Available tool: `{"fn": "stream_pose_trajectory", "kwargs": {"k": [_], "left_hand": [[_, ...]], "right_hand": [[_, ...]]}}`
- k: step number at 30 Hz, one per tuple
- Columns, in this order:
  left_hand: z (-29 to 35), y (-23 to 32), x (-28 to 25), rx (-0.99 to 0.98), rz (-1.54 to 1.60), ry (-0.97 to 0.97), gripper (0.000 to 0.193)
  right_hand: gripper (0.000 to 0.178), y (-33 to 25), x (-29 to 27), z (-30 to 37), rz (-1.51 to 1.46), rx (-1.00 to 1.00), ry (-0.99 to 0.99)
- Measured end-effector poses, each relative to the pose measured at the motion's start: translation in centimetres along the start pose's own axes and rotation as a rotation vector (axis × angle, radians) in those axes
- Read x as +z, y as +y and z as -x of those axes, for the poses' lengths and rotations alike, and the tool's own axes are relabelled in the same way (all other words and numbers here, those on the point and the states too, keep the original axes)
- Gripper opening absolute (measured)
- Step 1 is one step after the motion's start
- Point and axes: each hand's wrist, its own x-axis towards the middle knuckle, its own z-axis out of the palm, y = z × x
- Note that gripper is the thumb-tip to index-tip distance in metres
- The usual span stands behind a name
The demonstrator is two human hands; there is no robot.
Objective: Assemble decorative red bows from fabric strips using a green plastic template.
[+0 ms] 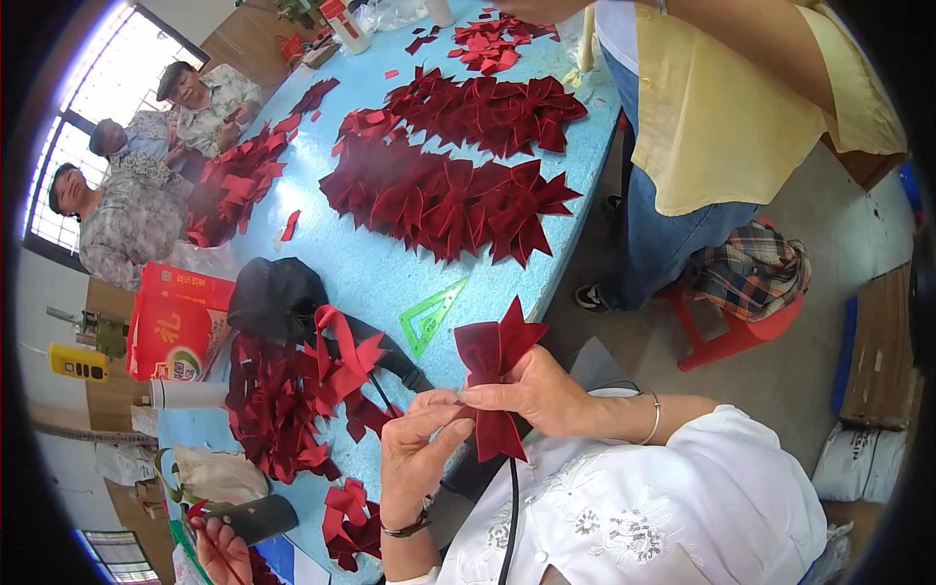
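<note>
A dark red fabric bow [499, 353] is held upright in front of my chest. My right hand [548, 392], with a silver bangle on the wrist, grips the bow from its right side, thumb across the middle. At the bow's centre, the fingers of my left hand [417, 450] are pinched together against the fabric; whether they hold a small piece there is hidden. Left of my hands, a looped red ribbon piece [346, 356] tops a heap of red fabric pieces [278, 414]. A smaller red pile [351, 525] lies below it, near my left wrist.
Rows of red bows [448, 207] cover the blue table [292, 249]. A green set square [431, 317], black bag [278, 300] and red paper bag [180, 317] lie nearby. A person in yellow [726, 107] stands right, by a red stool [741, 336]. Another person's hand [222, 554] shows lower left.
</note>
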Motion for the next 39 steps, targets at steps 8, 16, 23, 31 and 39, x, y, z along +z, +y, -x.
{"fn": "stream_pose_trajectory", "kwargs": {"k": [8, 16, 23, 31, 39], "left_hand": [[-0.1, -0.4, -0.1, -0.023, 0.056, 0.000, 0.018], [-0.1, -0.9, -0.7, 0.034, 0.095, -0.046, 0.019], [-0.1, -1.8, -1.3, 0.033, 0.147, -0.079, 0.019], [-0.4, -2.3, -1.3, -0.050, 0.307, -0.045, 0.022], [-1.2, -1.8, -1.3, 0.016, 0.323, 0.000, 0.020]], "right_hand": [[0.024, 0.1, -0.2, -0.2, -0.028, -0.003, -0.021], [0.025, 0.3, -0.2, -0.5, 0.013, -0.019, -0.018], [0.024, 0.3, 0.0, -0.6, -0.116, 0.054, -0.013], [0.021, -0.2, 0.2, -0.6, -0.141, 0.087, -0.033], [0.020, -1.4, 0.2, -0.7, -0.337, 0.176, -0.005]]}}
